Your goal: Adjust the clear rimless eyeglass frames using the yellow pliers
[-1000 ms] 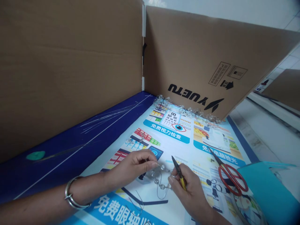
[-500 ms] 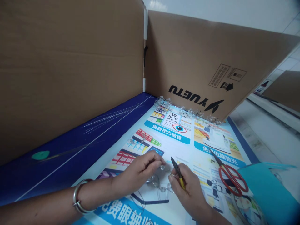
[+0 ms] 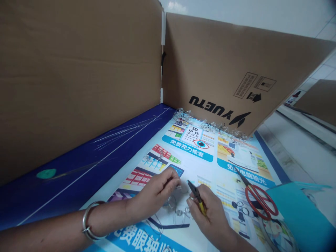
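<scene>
My left hand (image 3: pixel 161 190), with a metal bangle on its wrist, pinches a clear bead on thin wire near the middle of the printed sheet. Facing it, my right hand (image 3: pixel 208 210) is closed around yellow-handled pliers (image 3: pixel 197 197), their dark jaws pointing up and left. Wire with clear beads (image 3: pixel 180 212) hangs and loops between and below both hands. Red-handled scissors (image 3: pixel 261 201) lie to the right of my right hand.
Cardboard panels (image 3: pixel 78 70) stand at the left and back. Beaded wire pieces (image 3: pixel 210 125) line the back panel's foot. A turquoise sheet (image 3: pixel 301 210) and coiled wire (image 3: pixel 278 232) lie at the right. A green lump (image 3: pixel 46 173) and thin wires sit at the left.
The pliers and my right hand have shifted slightly left. The bead at my left fingertips has moved a little left, closer against the fingers.
</scene>
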Tool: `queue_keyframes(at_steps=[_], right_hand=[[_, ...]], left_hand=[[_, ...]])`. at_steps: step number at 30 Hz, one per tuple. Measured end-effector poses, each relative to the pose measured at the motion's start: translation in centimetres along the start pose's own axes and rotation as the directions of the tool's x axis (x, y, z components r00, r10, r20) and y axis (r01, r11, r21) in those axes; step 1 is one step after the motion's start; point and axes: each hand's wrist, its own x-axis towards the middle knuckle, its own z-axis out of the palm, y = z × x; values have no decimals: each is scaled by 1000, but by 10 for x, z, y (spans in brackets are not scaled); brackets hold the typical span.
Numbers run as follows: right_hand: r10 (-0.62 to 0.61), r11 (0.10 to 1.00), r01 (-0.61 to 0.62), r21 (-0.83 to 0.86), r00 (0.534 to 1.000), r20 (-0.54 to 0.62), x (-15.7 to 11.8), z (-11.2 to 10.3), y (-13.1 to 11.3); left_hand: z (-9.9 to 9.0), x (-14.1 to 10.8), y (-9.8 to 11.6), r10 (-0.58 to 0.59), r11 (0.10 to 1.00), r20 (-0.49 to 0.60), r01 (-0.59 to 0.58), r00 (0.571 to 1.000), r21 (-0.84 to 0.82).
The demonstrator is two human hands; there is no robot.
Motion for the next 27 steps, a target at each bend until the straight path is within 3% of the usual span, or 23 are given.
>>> queue_keyframes(at_steps=[15,22,27], right_hand=[[-51,999,51,0,999,11,-2,1,1],[-32,999,32,4,999,27,-2,2,2],[-15,1000,14,11,1000,27,-2,2,2]], left_hand=[[1,4,-6,-14,1000,39,13,999,29],[-1,5,-8,-37,996,143,48,989,-76],[-2,5,-9,-91,972,150,120,985,-202]])
